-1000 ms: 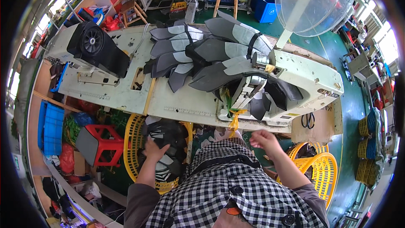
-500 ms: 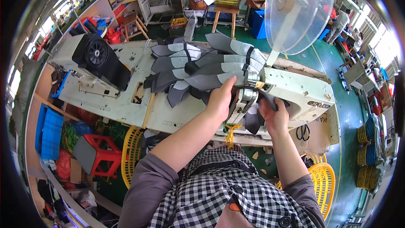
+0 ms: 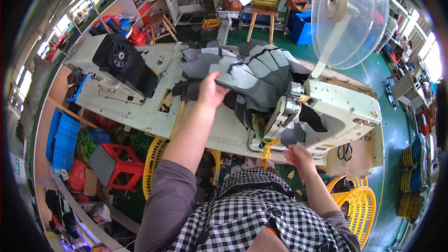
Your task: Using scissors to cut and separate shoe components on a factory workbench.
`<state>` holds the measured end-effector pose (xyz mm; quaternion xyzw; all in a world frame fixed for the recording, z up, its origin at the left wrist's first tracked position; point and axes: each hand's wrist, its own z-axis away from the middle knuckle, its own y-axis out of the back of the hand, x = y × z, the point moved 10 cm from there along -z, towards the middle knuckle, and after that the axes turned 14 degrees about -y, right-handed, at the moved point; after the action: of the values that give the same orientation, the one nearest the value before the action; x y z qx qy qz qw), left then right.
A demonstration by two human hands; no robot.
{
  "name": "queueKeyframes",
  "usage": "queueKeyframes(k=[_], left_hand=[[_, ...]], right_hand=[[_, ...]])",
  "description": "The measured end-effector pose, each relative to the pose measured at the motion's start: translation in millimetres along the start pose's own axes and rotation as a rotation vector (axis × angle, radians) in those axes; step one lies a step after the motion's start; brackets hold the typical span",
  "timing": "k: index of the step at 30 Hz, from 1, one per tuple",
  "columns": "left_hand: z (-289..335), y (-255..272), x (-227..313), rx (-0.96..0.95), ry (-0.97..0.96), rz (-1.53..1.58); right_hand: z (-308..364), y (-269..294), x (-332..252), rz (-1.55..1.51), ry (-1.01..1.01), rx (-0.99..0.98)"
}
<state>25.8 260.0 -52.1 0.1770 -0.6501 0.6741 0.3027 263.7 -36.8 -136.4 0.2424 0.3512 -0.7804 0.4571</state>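
Grey cut pieces (image 3: pixel 266 84) with silver-grey and dark panels lie overlapping in a long pile on the sewing machine table. At the pile's near left edge, my left hand (image 3: pixel 212 92) is closed on a grey piece (image 3: pixel 238 78), thumb on top and fingers partly hidden beneath. The post-bed sewing machine (image 3: pixel 343 102) stands right of the pile. A dark grey piece (image 3: pixel 293 134) hangs by its post, above my right hand (image 3: pixel 302 161). That hand is near the table's front edge, fingers apart and slightly bent, with nothing visible in it.
A second sewing machine head (image 3: pixel 119 65) stands on the left of the table. The clear round fan guard (image 3: pixel 350 18) rises behind the right machine. Black scissors (image 3: pixel 345 151) lie on cardboard at right. Yellow baskets (image 3: pixel 359 205) and a red stool (image 3: pixel 122 163) stand below.
My left hand has moved left from beside the machine's needle area onto the pile's near edge. My right hand has let go of the dark piece and come down toward me. The pile's pieces have shifted.
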Motion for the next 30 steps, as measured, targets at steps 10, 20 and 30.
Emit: queueKeyframes(k=[10, 20, 30], left_hand=[[49, 47, 40, 0.103, -0.038, -0.154], [112, 111, -52, 0.288, 0.121, 0.077], [58, 70, -114, 0.016, 0.138, 0.216]], right_hand=[[22, 52, -6, 0.353, 0.369, 0.290], [-15, -41, -173, 1.305, 0.720, 0.819], [-185, 20, -142, 1.075, 0.437, 0.352]])
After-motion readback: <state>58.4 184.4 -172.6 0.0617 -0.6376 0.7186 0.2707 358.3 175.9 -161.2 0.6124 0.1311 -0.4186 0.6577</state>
